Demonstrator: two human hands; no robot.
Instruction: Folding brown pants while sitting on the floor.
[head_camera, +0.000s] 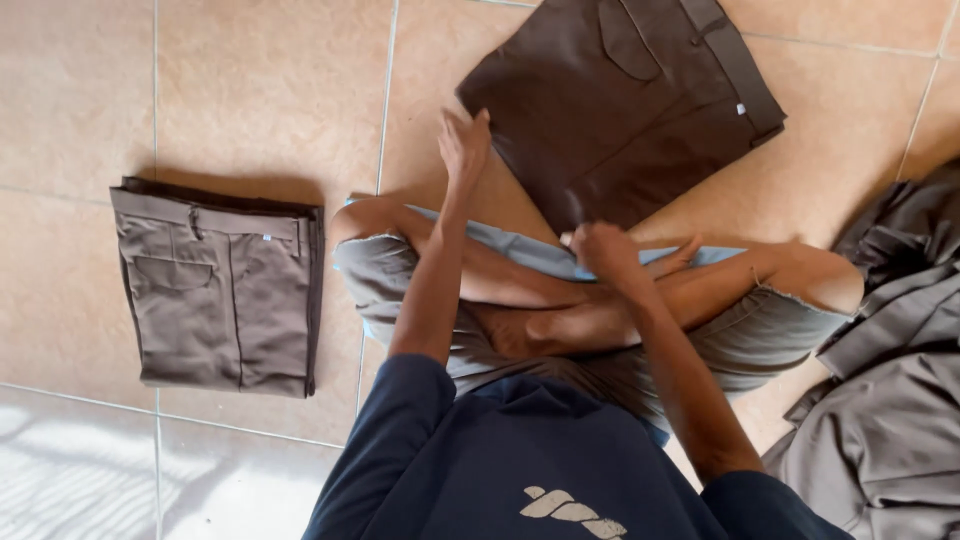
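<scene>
The left hand (463, 145) lies flat, fingers together, pressing an edge of the dark brown trousers (620, 100) on the floor tiles (260, 90). The right hand (603, 250) pinches their near edge. A small white label (741, 109) sits at the waistband, beyond both hands. Folded lighter trousers (220, 300) lie far left.

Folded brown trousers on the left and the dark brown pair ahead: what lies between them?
In the head view, only bare tan floor tile separates the folded brown trousers from the dark brown pair, where the left hand touches its near edge.
</scene>
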